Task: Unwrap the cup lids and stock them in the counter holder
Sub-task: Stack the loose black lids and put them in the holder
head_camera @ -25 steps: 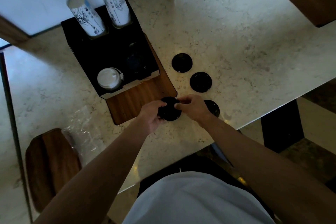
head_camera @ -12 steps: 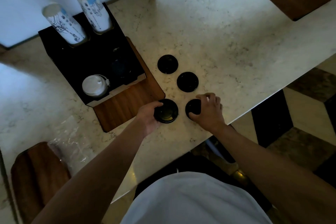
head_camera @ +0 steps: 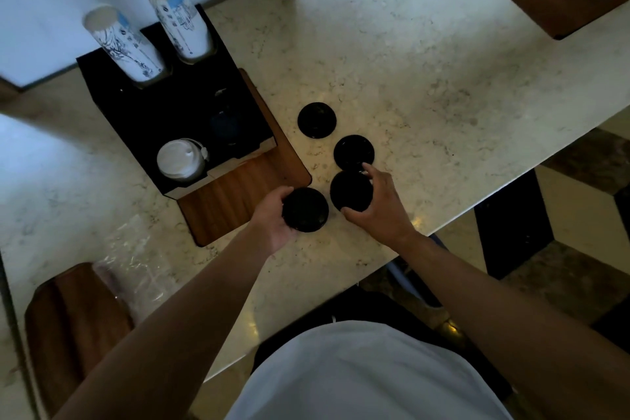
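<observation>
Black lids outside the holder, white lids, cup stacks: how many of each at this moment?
Black lids outside the holder: 4, one held by the left hand at, one gripped by the right hand at, two lying on the counter
White lid stacks in the holder: 1
Paper cup stacks: 2
Total: 7

Dim, soft frame, window glow at top, wide-angle bending at edges.

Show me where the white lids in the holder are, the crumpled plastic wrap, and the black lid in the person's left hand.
white lids [head_camera: 179, 157]: head view, top of the stack.
plastic wrap [head_camera: 136, 261]: head view, middle of the crumpled sheet.
black lid in the left hand [head_camera: 305, 210]: head view, centre of its top.
</observation>
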Motion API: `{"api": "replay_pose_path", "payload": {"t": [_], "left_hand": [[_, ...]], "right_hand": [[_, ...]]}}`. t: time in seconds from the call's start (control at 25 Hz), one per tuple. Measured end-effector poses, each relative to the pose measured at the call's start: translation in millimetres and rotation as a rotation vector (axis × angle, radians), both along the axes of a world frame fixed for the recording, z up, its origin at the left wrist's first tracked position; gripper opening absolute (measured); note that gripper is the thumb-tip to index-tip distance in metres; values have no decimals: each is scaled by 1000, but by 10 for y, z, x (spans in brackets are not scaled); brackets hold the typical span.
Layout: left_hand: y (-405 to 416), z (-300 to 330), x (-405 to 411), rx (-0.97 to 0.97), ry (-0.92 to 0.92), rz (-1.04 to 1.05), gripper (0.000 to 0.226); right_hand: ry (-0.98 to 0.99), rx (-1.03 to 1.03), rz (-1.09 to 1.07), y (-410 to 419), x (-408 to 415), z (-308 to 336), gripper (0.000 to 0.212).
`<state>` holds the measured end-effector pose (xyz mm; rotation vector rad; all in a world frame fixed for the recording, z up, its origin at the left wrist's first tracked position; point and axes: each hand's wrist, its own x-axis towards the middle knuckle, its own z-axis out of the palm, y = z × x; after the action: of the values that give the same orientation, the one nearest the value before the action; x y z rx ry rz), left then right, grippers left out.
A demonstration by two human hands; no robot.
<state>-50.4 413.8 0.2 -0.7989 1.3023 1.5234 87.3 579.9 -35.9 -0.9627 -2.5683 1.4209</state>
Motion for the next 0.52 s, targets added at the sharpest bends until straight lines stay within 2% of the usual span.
{"api": "replay_pose_path", "payload": {"t": [0.12,0.4,0.52], "left_hand": [[-60,60,-7,54,-3,16,20],[-142,15,-21,146,-36,47,54],[-157,45,-11,208,33,-12,43]], "right_hand": [[114,-63,71,-120,-178,117,100],[66,-57,333,-373,-430,176,100],[50,-53,362,-404,-456,162,100]]}}
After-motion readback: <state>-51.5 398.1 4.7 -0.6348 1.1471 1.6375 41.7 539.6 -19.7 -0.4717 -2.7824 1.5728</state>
